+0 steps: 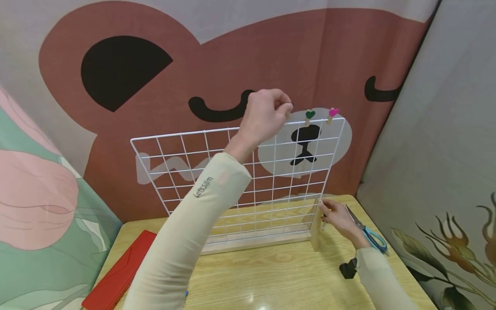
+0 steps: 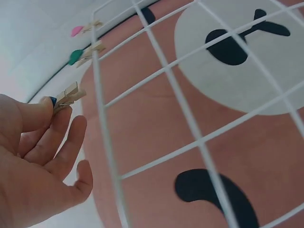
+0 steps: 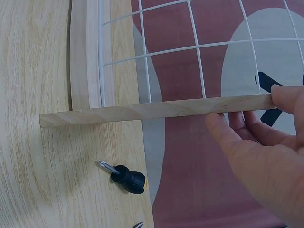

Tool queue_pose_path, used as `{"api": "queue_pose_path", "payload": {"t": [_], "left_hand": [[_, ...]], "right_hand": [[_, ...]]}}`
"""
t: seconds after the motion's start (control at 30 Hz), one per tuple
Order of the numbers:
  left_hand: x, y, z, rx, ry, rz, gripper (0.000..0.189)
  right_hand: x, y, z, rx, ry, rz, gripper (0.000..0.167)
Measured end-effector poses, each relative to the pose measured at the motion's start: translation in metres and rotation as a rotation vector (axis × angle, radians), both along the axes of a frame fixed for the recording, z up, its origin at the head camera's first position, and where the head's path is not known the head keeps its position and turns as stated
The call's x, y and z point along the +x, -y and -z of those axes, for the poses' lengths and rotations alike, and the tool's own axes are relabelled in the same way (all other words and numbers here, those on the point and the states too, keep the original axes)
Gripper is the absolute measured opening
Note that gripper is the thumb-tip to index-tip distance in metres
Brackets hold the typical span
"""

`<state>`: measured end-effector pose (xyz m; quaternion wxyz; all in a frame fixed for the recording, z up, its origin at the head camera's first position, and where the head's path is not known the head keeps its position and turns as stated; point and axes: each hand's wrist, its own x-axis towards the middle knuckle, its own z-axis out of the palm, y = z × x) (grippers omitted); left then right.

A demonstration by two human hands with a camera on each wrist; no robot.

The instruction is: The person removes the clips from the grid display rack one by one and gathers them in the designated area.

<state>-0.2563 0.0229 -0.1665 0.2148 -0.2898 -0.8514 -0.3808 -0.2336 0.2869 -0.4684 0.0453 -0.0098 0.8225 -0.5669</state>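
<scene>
One wooden clip (image 2: 69, 97) with a blue top is pinched between the left hand's (image 1: 265, 114) thumb and forefinger, its other fingers (image 2: 76, 137) loosely spread; the clip is just beside, and apart from, the top wire of a white grid (image 2: 200, 141). Farther along that wire, toward the right corner, sit a green-heart clip (image 1: 309, 115) and a pink-heart clip (image 1: 333, 113). Lower down, the right hand's (image 1: 341, 218) fingers grip a wooden post (image 3: 156, 110) at the grid's right side. On the tabletop (image 1: 263, 275), a screwdriver (image 3: 128, 179) lies near the post, blue-handled scissors (image 1: 361, 225) lie right of the right hand, and a small black object (image 1: 348, 269) touches or nearly touches the right sleeve (image 1: 381, 275). A red case (image 1: 121, 271) lies at left. In the head view, the left sleeve (image 1: 190, 224) blocks part of the grid; bear-print cloth (image 1: 252, 64) hangs behind.
</scene>
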Motion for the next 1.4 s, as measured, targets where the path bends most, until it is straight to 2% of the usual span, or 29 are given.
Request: {"api": "queue_pose_path", "payload": {"t": [0.13, 0.3, 0.47, 0.7, 0.9, 1.03, 1.17, 1.4], "left_hand": [[0.005, 0.002, -0.006, 0.011, 0.013, 0.029, 0.013], [0.010, 0.008, -0.006, -0.014, 0.037, 0.063, 0.011], [0.008, 0.013, -0.001, -0.027, 0.042, 0.106, 0.011], [0.005, 0.024, 0.011, 0.006, 0.011, 0.135, 0.010], [0.006, 0.038, 0.018, 0.017, 0.033, 0.146, 0.010], [0.007, 0.048, 0.025, 0.038, 0.061, 0.140, 0.009], [0.009, 0.057, 0.037, 0.056, 0.077, 0.144, 0.008], [0.009, 0.069, 0.060, 0.009, 0.073, 0.146, 0.009]], "right_hand": [[-0.002, -0.001, 0.001, 0.002, 0.001, -0.004, 0.058], [-0.003, -0.002, 0.000, 0.017, -0.006, -0.005, 0.058], [-0.001, -0.003, 0.000, 0.002, -0.001, -0.003, 0.059], [-0.001, -0.006, 0.001, 0.001, 0.001, -0.005, 0.060], [0.000, -0.006, 0.001, -0.012, 0.003, -0.010, 0.060], [-0.002, -0.006, 0.001, -0.012, 0.003, -0.011, 0.060], [-0.003, -0.005, 0.001, -0.009, -0.004, -0.012, 0.059], [-0.003, -0.003, 0.002, -0.014, -0.011, -0.022, 0.058]]}}
